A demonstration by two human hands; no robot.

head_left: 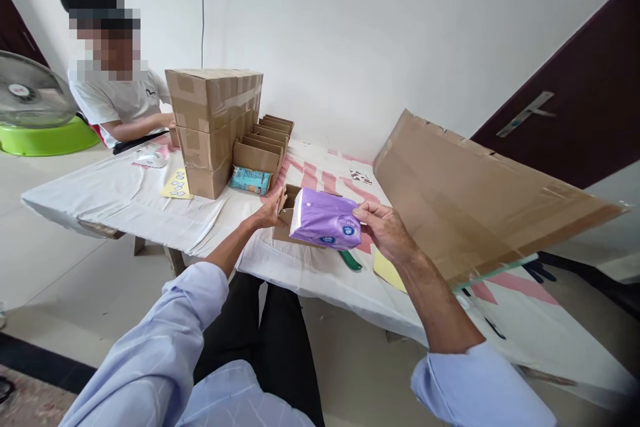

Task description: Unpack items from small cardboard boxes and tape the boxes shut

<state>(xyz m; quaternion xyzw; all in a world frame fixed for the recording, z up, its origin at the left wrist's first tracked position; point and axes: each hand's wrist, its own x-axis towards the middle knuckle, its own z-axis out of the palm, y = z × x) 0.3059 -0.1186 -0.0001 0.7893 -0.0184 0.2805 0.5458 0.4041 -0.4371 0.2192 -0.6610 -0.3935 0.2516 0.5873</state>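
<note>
My right hand (383, 223) pinches the right end of a purple tissue pack (325, 217). The pack is held over a small open cardboard box (287, 227), and it hides much of that box. My left hand (269, 210) grips the box's left side, fingers against its wall. A green-handled tool (351, 260) lies on the table just below the pack, its other end hidden. Left of the box, a blue packet (250, 180) leans by a row of open cardboard boxes (260, 150).
Stacked taped cartons (215, 127) stand at the table's left. A large cardboard sheet (480, 193) slants up at right. Yellow papers (177, 185) lie on the white cloth (125, 190). A co-worker (120, 103) sits at far left beside a fan (35, 100).
</note>
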